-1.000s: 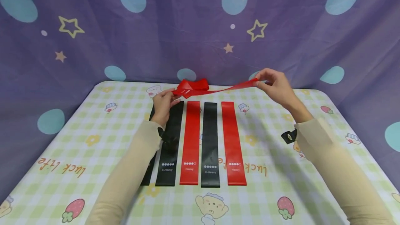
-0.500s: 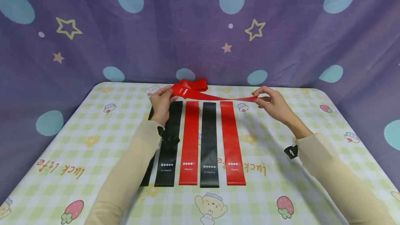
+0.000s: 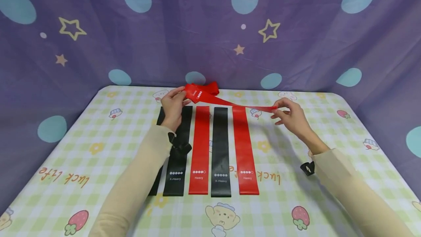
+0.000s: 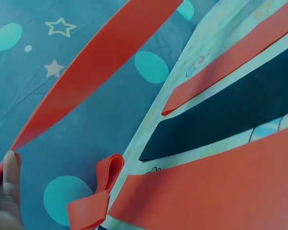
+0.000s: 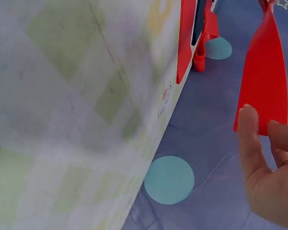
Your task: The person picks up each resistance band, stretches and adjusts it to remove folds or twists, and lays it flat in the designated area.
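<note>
A red resistance band (image 3: 217, 100) stretches between my two hands, raised above the far part of the table. My left hand (image 3: 173, 107) pinches its left end, where white dots and small print show. The right hand (image 3: 292, 117) pinches the other end between thumb and fingers. Partway along, the band twists edge-on in the head view. From the right wrist, its flat red face (image 5: 265, 81) is visible running up from the fingertips. Behind the left end, a looped red band (image 3: 213, 88) lies at the table's back edge.
Below the hands, a row of flat bands lies on the checked tablecloth (image 3: 296, 178): a black one (image 3: 177, 149), a red one (image 3: 199, 149), another black (image 3: 220, 149) and a red at right (image 3: 245, 149). My left arm partly covers a further black band (image 3: 154, 189). A purple curtain (image 3: 204, 39) hangs behind.
The right hand has come down and slightly right, lowering its end of the red band. My left hand has shifted a little right, and the printed end now faces the head camera.
</note>
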`<act>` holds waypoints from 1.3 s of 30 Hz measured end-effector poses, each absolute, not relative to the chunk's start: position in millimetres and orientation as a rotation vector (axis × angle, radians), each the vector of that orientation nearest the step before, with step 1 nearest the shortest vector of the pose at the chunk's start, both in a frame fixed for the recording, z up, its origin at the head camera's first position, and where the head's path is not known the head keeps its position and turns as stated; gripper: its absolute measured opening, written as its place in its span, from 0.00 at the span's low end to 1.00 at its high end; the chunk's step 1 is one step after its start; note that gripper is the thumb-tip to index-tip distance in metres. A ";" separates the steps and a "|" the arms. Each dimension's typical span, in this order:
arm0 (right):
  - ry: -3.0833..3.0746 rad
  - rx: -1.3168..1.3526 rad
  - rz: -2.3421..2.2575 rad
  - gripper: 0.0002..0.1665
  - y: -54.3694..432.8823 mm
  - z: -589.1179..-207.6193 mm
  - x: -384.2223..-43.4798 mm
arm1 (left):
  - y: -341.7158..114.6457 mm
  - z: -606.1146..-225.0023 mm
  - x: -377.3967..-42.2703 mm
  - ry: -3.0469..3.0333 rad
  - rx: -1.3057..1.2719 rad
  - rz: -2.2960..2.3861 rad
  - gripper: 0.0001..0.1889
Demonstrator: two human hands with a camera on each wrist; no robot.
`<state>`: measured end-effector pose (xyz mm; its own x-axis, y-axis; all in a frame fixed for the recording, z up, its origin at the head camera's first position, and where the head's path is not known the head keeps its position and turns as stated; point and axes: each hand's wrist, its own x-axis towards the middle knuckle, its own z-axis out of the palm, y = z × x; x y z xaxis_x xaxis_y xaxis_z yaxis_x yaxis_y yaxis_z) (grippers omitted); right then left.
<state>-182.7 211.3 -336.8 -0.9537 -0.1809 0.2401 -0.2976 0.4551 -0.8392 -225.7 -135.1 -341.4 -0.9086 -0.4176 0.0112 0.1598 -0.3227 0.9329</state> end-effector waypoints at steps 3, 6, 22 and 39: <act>-2.522 0.426 1.574 0.07 211.3 -340.2 -184.9 | -135.4 -341.3 -224.6 -1.571 0.341 -2.278 0.15; -2.482 0.421 1.604 0.08 212.2 -342.3 -186.8 | -136.1 -341.9 -223.3 -1.563 0.343 -2.283 0.13; -2.368 0.166 1.974 0.11 219.6 -341.6 -197.5 | -136.6 -341.0 -206.1 -1.757 0.272 -2.278 0.20; -2.180 0.017 2.139 0.15 231.7 -343.6 -216.9 | -145.4 -359.0 -183.5 -2.490 0.115 -2.131 0.23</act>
